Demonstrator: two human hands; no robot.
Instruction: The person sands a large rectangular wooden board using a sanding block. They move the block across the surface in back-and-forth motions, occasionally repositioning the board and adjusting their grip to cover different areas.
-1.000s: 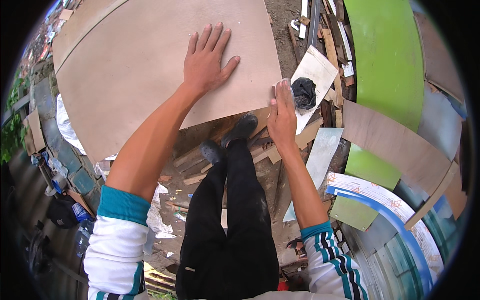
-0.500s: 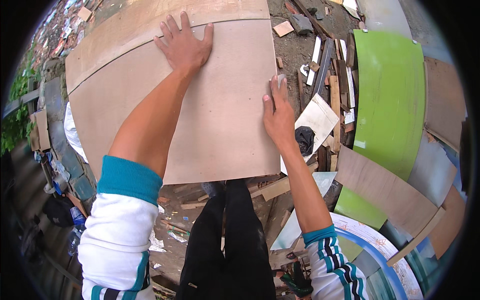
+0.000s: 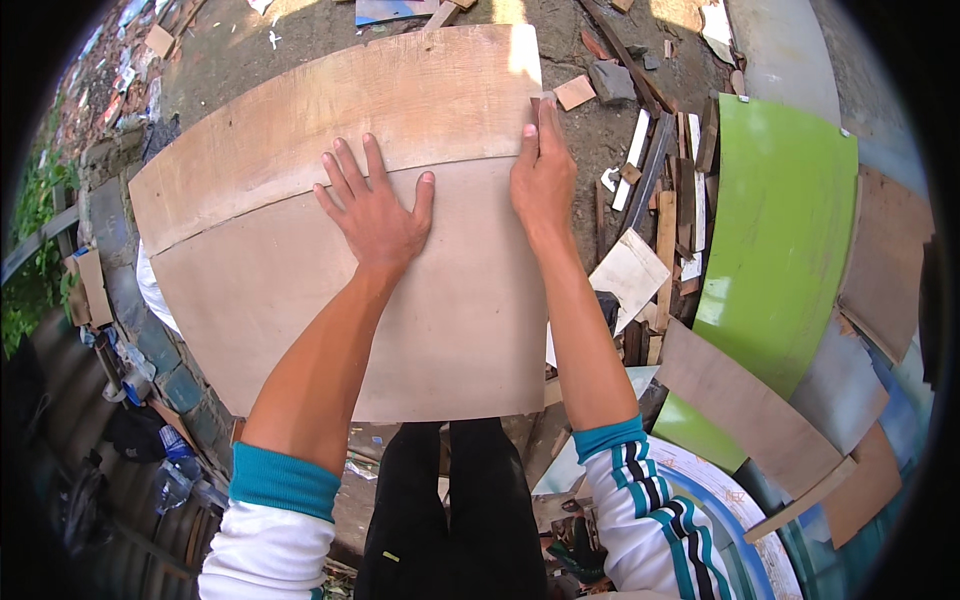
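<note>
A large plywood board (image 3: pixel 420 350) lies in front of my legs, with a dark seam crossing it and a paler, rougher strip (image 3: pixel 350 110) beyond that seam. My left hand (image 3: pixel 382 222) rests open on the board, fingers spread across the seam. At the board's right edge, near its far corner, my right hand (image 3: pixel 543 170) is closed around a small piece that looks like folded sandpaper (image 3: pixel 537 106), brown and grey. Most of that piece is hidden by the fingers.
To the right lie wood offcuts (image 3: pixel 665 230), a white square panel (image 3: pixel 630 275) and a glossy green sheet (image 3: pixel 775 240). A curved brown plywood strip (image 3: pixel 750 400) overlaps other panels. Plastic bottles (image 3: pixel 178 478) and a stone wall edge (image 3: pixel 150 320) are at the left.
My right hand has slid away from me along the board's right edge, to beyond the seam. My left hand stays spread at the seam. The view has shifted, showing more ground beyond the board.
</note>
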